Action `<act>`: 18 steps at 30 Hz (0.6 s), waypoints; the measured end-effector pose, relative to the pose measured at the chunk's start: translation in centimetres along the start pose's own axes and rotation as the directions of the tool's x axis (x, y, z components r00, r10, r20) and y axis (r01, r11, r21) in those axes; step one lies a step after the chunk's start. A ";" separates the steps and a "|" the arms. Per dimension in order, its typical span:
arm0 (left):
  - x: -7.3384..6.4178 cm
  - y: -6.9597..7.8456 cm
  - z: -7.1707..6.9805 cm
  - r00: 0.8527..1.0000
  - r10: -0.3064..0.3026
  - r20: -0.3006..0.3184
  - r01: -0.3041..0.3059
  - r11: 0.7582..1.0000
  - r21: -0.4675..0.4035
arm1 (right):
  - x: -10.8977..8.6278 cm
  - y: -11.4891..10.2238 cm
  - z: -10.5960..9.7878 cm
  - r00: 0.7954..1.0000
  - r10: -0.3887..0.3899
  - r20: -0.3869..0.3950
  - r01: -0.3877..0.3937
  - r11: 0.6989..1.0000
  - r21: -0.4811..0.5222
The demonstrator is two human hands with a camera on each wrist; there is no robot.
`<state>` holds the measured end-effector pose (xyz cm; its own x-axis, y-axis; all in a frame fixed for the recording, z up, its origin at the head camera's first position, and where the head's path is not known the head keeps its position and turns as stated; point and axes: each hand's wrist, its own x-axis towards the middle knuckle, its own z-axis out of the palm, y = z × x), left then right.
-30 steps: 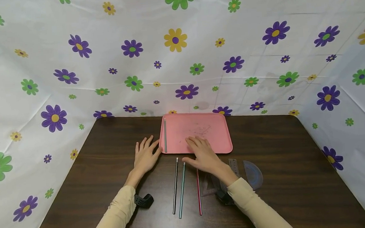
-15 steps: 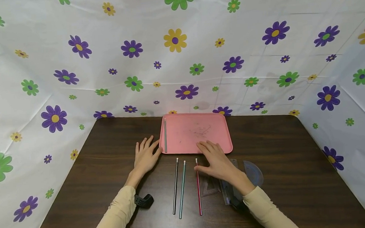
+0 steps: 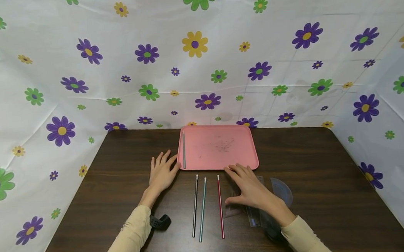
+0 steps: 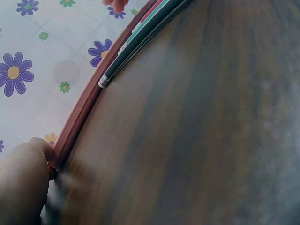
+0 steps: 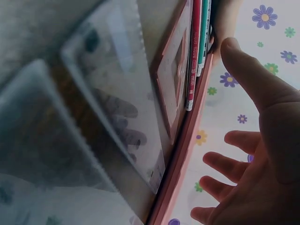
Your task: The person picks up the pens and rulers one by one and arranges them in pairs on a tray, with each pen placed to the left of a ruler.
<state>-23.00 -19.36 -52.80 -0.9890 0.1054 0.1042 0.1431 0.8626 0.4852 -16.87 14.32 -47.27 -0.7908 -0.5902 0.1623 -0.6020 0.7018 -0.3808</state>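
Note:
My left hand (image 3: pixel 161 174) rests at the left front corner of the pink tray (image 3: pixel 238 147), fingers spread, thumb at the rim. The right hand (image 3: pixel 250 186) is held with straight, parted fingers, its tips by the tray's front edge; it grips nothing. One grey-green pencil (image 3: pixel 184 150) lies along the tray's left side. In front of the tray lie a black pencil (image 3: pixel 195 207), a teal pencil (image 3: pixel 203 210) and a red pencil (image 3: pixel 221 207). Partly covered by the right hand and forearm are a clear set square (image 3: pixel 232 212) and a clear ruler (image 3: pixel 252 217).
A clear protractor (image 3: pixel 282 192) lies right of the right forearm. Dark wrist-camera mounts sit by both wrists, the left mount (image 3: pixel 160 223) close over the brown table (image 3: pixel 331 195). Behind the table hangs a flowered cloth (image 3: pixel 199 76).
The right hand has drawn back from over the tray, to the right and nearer to me, uncovering the tray's middle and the red pencil's top. The left hand stays put.

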 end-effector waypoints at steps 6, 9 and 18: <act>0.2 0.1 -0.2 1.000 0.000 -0.003 0.000 1.000 0.002 | -0.7 0.1 -0.2 0.998 -0.017 0.055 0.016 1.000 0.014; 0.2 0.1 -0.1 1.000 0.001 -0.002 -0.001 1.000 0.007 | -1.0 0.2 -0.1 0.995 -0.015 0.094 0.012 1.000 0.024; 0.2 0.0 0.2 1.000 -0.005 0.002 0.005 1.000 0.014 | -1.4 0.5 0.3 0.984 0.036 0.173 -0.043 0.998 0.034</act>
<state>-23.22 -19.28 -52.95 -0.9898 0.1017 0.1002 0.1373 0.8700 0.4735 -16.06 15.40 -47.95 -0.7810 -0.6245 -0.0117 -0.5634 0.7125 -0.4183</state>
